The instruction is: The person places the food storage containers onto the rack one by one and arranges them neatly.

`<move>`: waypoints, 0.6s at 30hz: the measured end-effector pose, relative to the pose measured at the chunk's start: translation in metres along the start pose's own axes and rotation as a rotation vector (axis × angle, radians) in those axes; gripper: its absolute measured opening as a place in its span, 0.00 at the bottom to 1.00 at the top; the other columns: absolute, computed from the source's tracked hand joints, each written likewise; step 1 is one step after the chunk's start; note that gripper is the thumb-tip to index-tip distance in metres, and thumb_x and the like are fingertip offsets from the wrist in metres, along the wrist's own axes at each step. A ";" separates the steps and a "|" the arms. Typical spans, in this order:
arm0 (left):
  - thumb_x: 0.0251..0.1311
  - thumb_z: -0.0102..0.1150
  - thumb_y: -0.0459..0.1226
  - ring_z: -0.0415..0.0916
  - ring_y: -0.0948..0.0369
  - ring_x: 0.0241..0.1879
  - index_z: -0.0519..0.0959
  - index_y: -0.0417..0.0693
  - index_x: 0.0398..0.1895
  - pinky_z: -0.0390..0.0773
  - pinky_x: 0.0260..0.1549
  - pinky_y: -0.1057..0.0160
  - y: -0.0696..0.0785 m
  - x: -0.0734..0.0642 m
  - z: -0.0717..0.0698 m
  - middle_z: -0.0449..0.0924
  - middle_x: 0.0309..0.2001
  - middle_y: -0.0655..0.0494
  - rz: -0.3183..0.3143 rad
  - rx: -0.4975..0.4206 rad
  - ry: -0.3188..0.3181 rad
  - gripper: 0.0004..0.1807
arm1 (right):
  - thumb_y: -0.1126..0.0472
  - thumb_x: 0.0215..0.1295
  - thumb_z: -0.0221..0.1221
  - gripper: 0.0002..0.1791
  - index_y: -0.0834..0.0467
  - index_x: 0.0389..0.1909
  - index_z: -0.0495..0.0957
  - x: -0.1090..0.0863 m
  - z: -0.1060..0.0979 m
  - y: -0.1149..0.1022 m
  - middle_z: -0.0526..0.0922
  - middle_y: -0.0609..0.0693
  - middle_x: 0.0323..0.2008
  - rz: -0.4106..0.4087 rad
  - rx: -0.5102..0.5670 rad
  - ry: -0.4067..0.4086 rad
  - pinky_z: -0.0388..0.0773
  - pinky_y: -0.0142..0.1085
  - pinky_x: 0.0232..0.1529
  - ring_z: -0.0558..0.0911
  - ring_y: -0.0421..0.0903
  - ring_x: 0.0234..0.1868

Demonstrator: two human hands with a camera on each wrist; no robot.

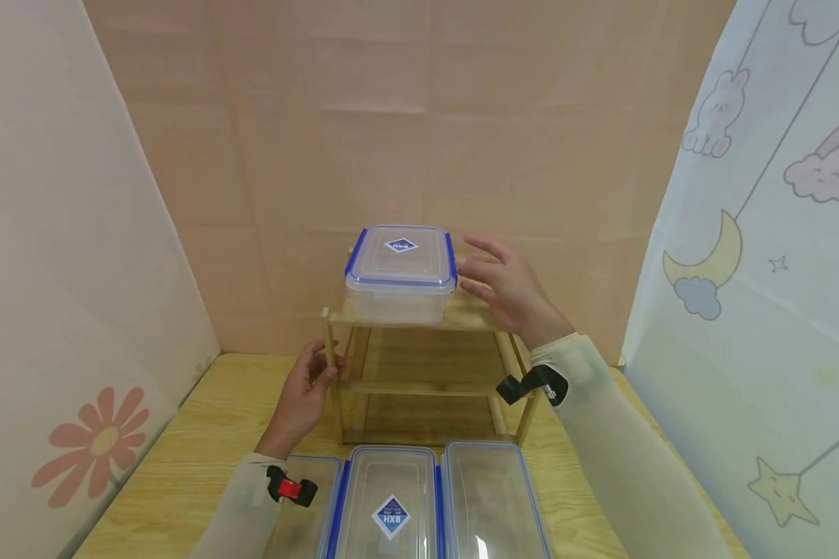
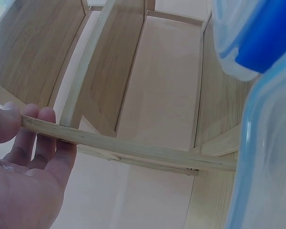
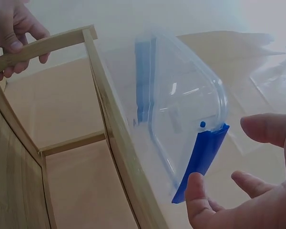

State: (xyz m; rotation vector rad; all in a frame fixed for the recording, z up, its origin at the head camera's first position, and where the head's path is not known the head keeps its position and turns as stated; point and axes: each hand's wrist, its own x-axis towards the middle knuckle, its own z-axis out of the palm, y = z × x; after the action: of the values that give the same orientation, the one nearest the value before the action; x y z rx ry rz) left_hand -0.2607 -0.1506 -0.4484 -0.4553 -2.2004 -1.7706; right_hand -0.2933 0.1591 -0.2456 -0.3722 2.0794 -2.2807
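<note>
A clear plastic food container (image 1: pixel 405 268) with blue side clips sits on the top board of a small wooden tiered rack (image 1: pixel 426 388). Beside its right side is my right hand (image 1: pixel 506 287), fingers apart and loosely bent. In the right wrist view the fingertips are right by a blue clip (image 3: pixel 202 157), and nothing is held. My left hand (image 1: pixel 304 396) grips the front left post of the rack. The left wrist view shows thumb and fingers on either side of this wooden post (image 2: pixel 133 149).
Three lidded containers lie in a row on the wooden table before the rack: a left one (image 1: pixel 311 505), a middle one (image 1: pixel 391 485) with a blue label, and a right one (image 1: pixel 492 497). Cloth walls stand on both sides and behind. The rack's two lower tiers show bare boards.
</note>
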 end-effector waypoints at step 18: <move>0.74 0.47 0.32 0.75 0.49 0.59 0.66 0.64 0.66 0.71 0.62 0.41 -0.002 0.002 0.003 0.76 0.55 0.44 -0.022 -0.037 -0.016 0.22 | 0.60 0.68 0.62 0.32 0.51 0.71 0.64 -0.045 -0.011 0.012 0.69 0.53 0.62 -0.080 -0.045 -0.031 0.72 0.48 0.63 0.72 0.51 0.62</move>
State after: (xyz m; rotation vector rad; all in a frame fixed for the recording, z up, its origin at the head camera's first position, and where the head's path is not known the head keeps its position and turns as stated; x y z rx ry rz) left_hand -0.2632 -0.1477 -0.4498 -0.4563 -2.1946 -1.8276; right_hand -0.2530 0.1773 -0.2653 -0.4979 2.1421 -2.2581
